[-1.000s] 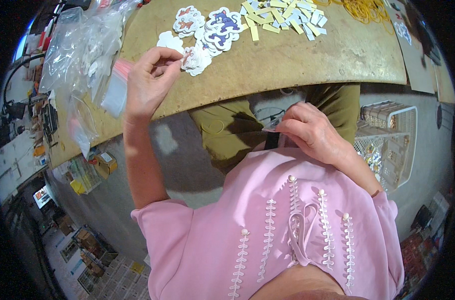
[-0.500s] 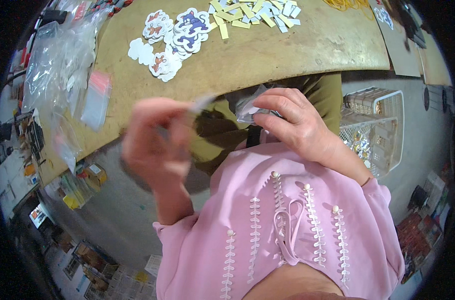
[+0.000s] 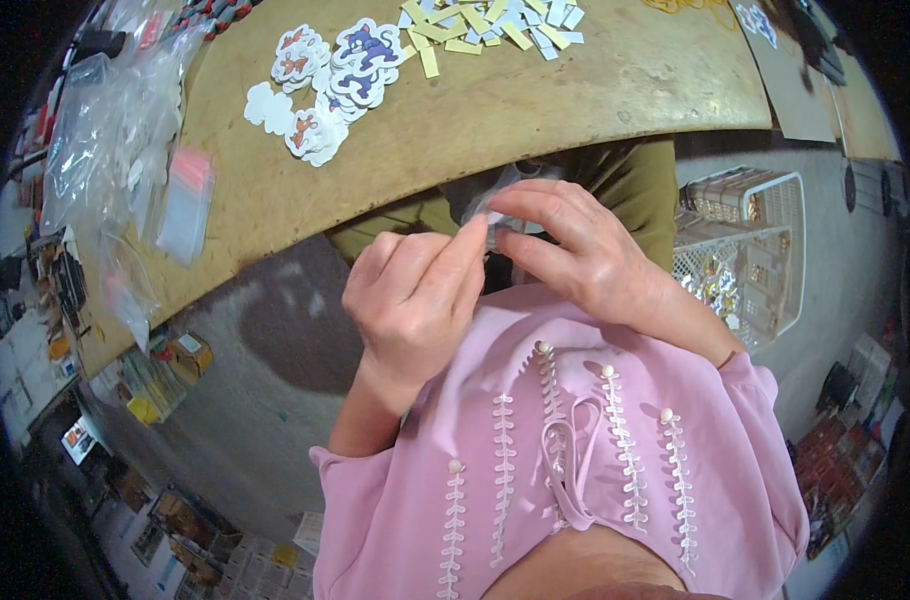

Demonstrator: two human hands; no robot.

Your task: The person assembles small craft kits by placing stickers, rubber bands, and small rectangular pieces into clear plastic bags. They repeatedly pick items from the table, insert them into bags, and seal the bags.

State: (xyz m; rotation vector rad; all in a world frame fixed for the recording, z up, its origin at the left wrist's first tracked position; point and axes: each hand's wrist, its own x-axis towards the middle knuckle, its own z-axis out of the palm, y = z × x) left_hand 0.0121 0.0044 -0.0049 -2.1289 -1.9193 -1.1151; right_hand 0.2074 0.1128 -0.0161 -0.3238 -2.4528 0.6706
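Note:
In front of my lap, a small clear plastic bag [image 3: 479,204] is pinched between the thumb and fingers of my right hand [image 3: 585,240]. A bit of white shows at the bag, by the fingertips. My left hand [image 3: 410,300] is closed, its thumb and fingers pressed together at the bag's left side; whatever they grip is hidden. On the table, beyond the hands, lie piles of die-cut cartoon stickers, some with a blue figure [image 3: 365,50] and some with a brown one [image 3: 310,130]. To their right are scattered yellow and pale-blue paper strips [image 3: 465,30].
At the table's left lie large clear plastic bags [image 3: 90,140] and a stack of red-topped zip bags [image 3: 187,205]. Yellow rubber bands [image 3: 690,10] sit at the far right. On the floor to my right stands a white plastic basket [image 3: 797,250] with small packets in it.
My left hand, blurred before and apart from the bag with something whitish at its fingertips, has moved right to meet the bag. My right hand keeps hold of the bag, nearly in place.

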